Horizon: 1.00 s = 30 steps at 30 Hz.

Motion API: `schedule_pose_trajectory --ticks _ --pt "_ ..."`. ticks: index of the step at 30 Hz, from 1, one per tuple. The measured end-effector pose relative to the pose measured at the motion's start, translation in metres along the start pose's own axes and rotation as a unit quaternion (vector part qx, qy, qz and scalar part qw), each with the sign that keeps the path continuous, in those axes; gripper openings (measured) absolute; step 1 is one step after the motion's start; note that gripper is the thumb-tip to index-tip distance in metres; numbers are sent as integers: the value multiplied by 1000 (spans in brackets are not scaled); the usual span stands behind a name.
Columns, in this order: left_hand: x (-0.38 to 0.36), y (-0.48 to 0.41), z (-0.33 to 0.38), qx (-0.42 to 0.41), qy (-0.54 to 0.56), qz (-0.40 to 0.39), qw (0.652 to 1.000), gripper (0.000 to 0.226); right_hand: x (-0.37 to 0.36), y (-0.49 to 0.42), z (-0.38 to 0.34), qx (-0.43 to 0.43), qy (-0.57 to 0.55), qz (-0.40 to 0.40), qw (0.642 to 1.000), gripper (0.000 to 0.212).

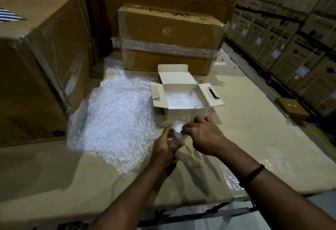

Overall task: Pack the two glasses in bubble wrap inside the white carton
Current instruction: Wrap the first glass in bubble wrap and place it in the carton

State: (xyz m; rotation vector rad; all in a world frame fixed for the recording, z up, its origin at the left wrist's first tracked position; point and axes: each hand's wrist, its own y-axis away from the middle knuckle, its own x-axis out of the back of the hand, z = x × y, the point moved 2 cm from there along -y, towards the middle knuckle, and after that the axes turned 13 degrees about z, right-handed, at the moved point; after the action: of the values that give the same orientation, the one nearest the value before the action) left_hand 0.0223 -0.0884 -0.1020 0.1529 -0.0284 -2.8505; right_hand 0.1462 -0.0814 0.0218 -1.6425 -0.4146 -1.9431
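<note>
**Stuffing the first glass before it goes in the carton**

My left hand [166,143] is wrapped around the near glass [177,131], fingers curled shut on its side, keeping it upright just above the work surface [254,138] so its mouth faces me. My right hand [203,135] is over the rim with the fingertips closed down at the opening, where a white wad [177,127] sits inside the glass. It looks like a scrap of bubble wrap, though I can't tell for sure, nor whether my fingers are pinching it or only pressing on it. I take this as padding the inside so the glass won't crack under pressure.

The second glass [202,110] stands just beyond my right hand, touching or nearly touching the carton's front wall, parked close so I can reach it next without hunting.

The carton [179,114] sits open just ahead of my hands, its flaps folded outward to keep the mouth clear. A layer of wrap already lines its bottom, a cushion for the glasses to land on; neither glass is in it yet.

The big sheet of bubble wrap [116,117] lies spread flat to the left, touching the carton's side, within easy reach for wrapping the outsides. Glass is slippery and see-through here, so a firm left grip matters.
</note>
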Motion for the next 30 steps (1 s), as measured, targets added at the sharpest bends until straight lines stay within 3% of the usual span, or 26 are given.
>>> schedule_pose_trajectory --ticks 7,10,13,16,19,23,26,30 --pt "3 3 8 -13 -9 -5 1000 64 2 -16 -2 -8 21 -74 997 50" --pt "3 5 8 7 24 -5 1000 58 2 -11 3 -83 -122 2 989 53" --pt "3 8 10 7 23 -5 1000 56 -4 0 5 -213 -262 106 935 57" --pt "3 9 13 25 21 3 999 46 -20 2 -7 -275 -295 95 910 76" --pt "0 12 17 47 34 -4 998 28 -31 -2 -11 -324 -339 117 875 77" --pt "1 12 8 71 20 44 996 55 -28 2 -9 -345 -387 163 839 69" --pt "2 5 -1 52 -27 96 994 65 -11 -2 9 -357 -460 206 787 72" --pt "-14 -9 14 20 -72 119 990 61 14 -38 59 -365 -550 199 724 76"
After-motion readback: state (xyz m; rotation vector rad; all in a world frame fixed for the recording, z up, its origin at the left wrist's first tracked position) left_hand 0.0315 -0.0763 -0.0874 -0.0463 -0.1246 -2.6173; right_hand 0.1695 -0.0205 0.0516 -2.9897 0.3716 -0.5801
